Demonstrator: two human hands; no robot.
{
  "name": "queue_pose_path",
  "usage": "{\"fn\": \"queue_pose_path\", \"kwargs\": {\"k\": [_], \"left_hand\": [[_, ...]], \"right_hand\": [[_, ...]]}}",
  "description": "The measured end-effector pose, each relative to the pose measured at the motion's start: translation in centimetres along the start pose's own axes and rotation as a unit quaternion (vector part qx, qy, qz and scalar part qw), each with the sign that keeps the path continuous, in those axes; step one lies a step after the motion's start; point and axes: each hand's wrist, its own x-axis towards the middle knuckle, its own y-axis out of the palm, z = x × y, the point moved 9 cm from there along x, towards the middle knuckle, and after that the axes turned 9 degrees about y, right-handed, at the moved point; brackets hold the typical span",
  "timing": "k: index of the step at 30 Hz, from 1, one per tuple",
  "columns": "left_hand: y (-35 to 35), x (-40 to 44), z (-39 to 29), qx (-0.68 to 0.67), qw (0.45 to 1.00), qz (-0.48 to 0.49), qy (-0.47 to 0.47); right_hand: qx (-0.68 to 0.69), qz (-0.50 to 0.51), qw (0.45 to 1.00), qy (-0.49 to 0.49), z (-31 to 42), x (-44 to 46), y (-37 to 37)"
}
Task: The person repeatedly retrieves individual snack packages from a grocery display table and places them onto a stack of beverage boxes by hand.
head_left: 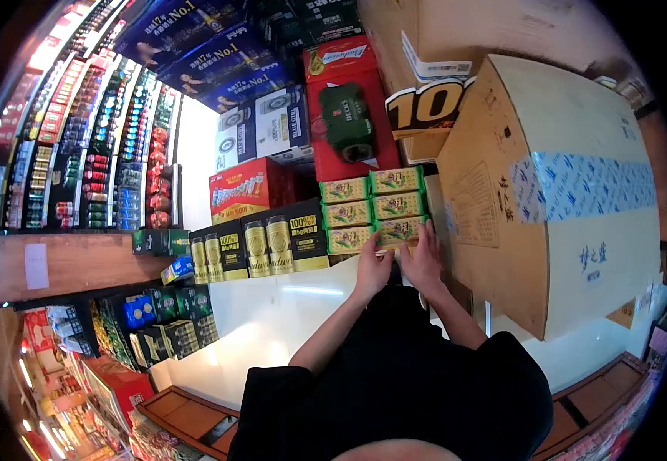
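Several green-and-yellow packs (346,213) lie side by side in two columns in front of me. My left hand (374,266) is at the near edge, its fingertips against the left side of the nearest right-hand pack (400,230), close to the pack beside it. On the other side, my right hand (423,260) has its fingers along that same pack's right edge and its thumb at the front. The pack sits between both hands, level with the others. What the packs rest on is mostly hidden.
A large cardboard box (494,192) stands close on the right. Black-and-gold beer packs (268,242) line the left, with a red carton (245,188) behind. A dark green Beck's pack (346,123) lies farther back. Shelves of cans (99,154) fill the far left.
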Motion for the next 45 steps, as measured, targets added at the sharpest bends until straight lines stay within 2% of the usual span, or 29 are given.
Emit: {"fn": "queue_pose_path", "kwargs": {"k": [4,7,13,19,23,24,28,31,32,35,38,41,43,45], "left_hand": [[-0.4,-0.9,-1.1,-0.023,0.999,-0.017,-0.015],[-1.3,-2.1,-1.1,-0.023,0.999,-0.014,-0.023],[-5.6,-8.8,1.1,-0.035,0.998,-0.061,0.006],[-12.2,-22.4,5.5,-0.07,0.981,-0.173,-0.061],[-15.7,-35.4,11.0,-0.091,0.947,-0.304,-0.048],[-16.3,-39.1,12.5,-0.097,0.936,-0.333,-0.059],[-17.3,-54.2,16.9,-0.142,0.867,-0.468,-0.095],[-17.1,-64.0,18.9,-0.128,0.8,-0.58,-0.085],[-16.9,-66.9,19.4,-0.113,0.776,-0.616,-0.079],[-15.3,-73.9,21.5,-0.181,0.7,-0.688,-0.053],[-13.8,-80.7,20.3,-0.19,0.641,-0.734,-0.117],[-11.8,-85.7,23.1,-0.209,0.567,-0.787,-0.122],[-11.1,-89.4,24.3,-0.232,0.526,-0.808,-0.13],[-10.7,-92.9,26.9,-0.236,0.487,-0.832,-0.118]], "right_hand": [[-0.046,0.035,0.998,0.012,1.3,-0.3,-0.7],[-0.099,0.008,0.992,-0.076,2.7,-1.4,-0.6],[-0.046,0.032,0.974,-0.221,8.6,-5.2,1.9],[-0.015,0.138,0.908,-0.395,14.2,-16.4,8.8],[-0.024,0.298,0.862,-0.409,15.7,-28.6,15.0],[-0.004,0.3,0.837,-0.458,16.1,-32.5,16.2],[-0.007,0.485,0.731,-0.48,13.7,-49.3,23.5],[-0.025,0.583,0.613,-0.533,12.0,-62.3,24.4],[-0.07,0.624,0.547,-0.554,11.2,-66.4,24.6],[-0.091,0.644,0.459,-0.605,8.3,-74.5,25.8],[-0.148,0.677,0.359,-0.626,5.9,-81.8,26.0],[-0.198,0.695,0.261,-0.64,3.0,-88.1,27.2],[-0.212,0.708,0.207,-0.641,0.9,-92.5,28.1],[-0.196,0.712,0.186,-0.648,-0.6,-96.8,29.2]]}}
